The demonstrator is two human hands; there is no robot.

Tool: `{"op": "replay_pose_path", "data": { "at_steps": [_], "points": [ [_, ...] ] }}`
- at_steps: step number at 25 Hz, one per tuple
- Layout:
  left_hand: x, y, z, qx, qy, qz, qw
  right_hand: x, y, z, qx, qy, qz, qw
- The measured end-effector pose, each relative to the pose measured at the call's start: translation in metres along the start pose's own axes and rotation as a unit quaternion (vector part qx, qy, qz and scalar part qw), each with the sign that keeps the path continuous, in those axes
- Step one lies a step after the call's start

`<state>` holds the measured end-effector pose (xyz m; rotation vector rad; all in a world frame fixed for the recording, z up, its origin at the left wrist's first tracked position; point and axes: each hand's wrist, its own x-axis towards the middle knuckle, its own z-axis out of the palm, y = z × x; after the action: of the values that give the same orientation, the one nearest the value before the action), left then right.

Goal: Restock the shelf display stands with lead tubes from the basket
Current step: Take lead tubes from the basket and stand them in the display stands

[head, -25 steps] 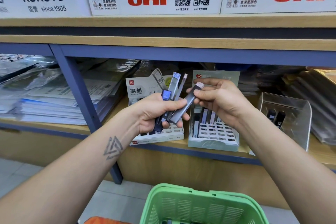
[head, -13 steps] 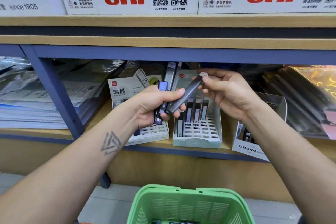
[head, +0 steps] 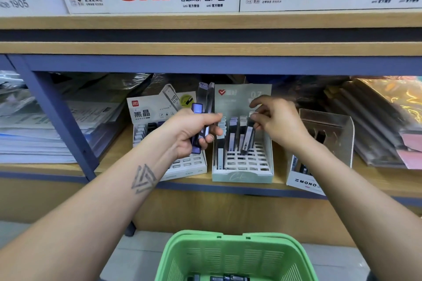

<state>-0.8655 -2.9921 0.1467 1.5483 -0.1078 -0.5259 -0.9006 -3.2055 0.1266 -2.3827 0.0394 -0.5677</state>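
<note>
Having parted from the left hand's bundle since half a second ago, the dark grey lead tube (head: 247, 138) now stands tilted in a slot of the pale green 0.7 display stand (head: 242, 177), its white cap pinched by the right hand's fingertips (head: 255, 117). Left first: the left hand (head: 194, 131), at much the same place as before, with fingers and thumb curled tight round a bundle of lead tubes (head: 204, 118), one blue-capped, the others long, grey and translucent, tops rising above the knuckles and lower ends poking out below the palm, in front of the white Deli 0.5 stand (head: 182, 166). Middle: more grey and white tubes upright in the rear slots of the green stand, front grid open. Right: the right hand (head: 277, 125) lowered over that stand, forefinger raised, thumb and other fingers clamped on the tube's top. Further right, the clear MONO stand (head: 303, 181). Below, the green basket (head: 235, 255) with a few tubes at its bottom.
</note>
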Motion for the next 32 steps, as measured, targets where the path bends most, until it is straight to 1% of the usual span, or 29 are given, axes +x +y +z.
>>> {"op": "replay_pose_path", "data": {
  "at_steps": [2,5,9,11,18,20,22,24,27,29,31,32],
  "points": [
    [0.001,-0.002,0.0,0.001,-0.015,-0.005,1.0,0.001,0.002,0.005,-0.006,0.013,-0.017,1.0],
    [0.002,-0.004,-0.001,0.006,-0.028,-0.011,1.0,0.0,0.001,0.006,0.018,0.008,-0.027,0.999],
    [0.002,-0.005,-0.001,0.015,-0.038,-0.01,0.999,-0.004,-0.008,0.002,0.035,-0.052,-0.048,0.997],
    [0.001,-0.005,-0.001,0.019,-0.039,-0.011,0.999,-0.004,-0.009,0.003,0.035,-0.061,-0.056,0.996],
    [-0.001,-0.007,0.0,0.044,-0.055,-0.018,0.997,0.0,0.003,0.016,0.036,0.029,-0.051,0.998],
    [-0.001,-0.007,0.001,0.046,-0.056,-0.017,0.997,0.0,0.002,0.016,0.049,0.014,-0.056,0.997],
    [0.0,-0.007,0.001,0.047,-0.056,-0.017,0.997,-0.002,-0.002,0.017,0.045,-0.032,-0.07,0.996],
    [0.0,-0.007,0.002,0.05,-0.056,-0.018,0.997,-0.003,0.001,0.02,0.017,-0.047,-0.074,0.996],
    [-0.001,-0.006,0.003,0.052,-0.063,-0.018,0.996,-0.004,0.006,0.025,-0.073,-0.002,-0.071,0.995],
    [-0.002,-0.005,0.002,0.055,-0.067,-0.017,0.996,-0.007,0.005,0.027,-0.15,0.006,-0.081,0.985],
    [-0.002,-0.006,0.0,0.057,-0.071,-0.016,0.996,-0.01,0.001,0.027,-0.211,-0.001,-0.085,0.974],
    [-0.003,-0.006,0.0,0.059,-0.073,-0.016,0.995,-0.01,0.0,0.026,-0.221,-0.011,-0.082,0.972]
  ]
}}
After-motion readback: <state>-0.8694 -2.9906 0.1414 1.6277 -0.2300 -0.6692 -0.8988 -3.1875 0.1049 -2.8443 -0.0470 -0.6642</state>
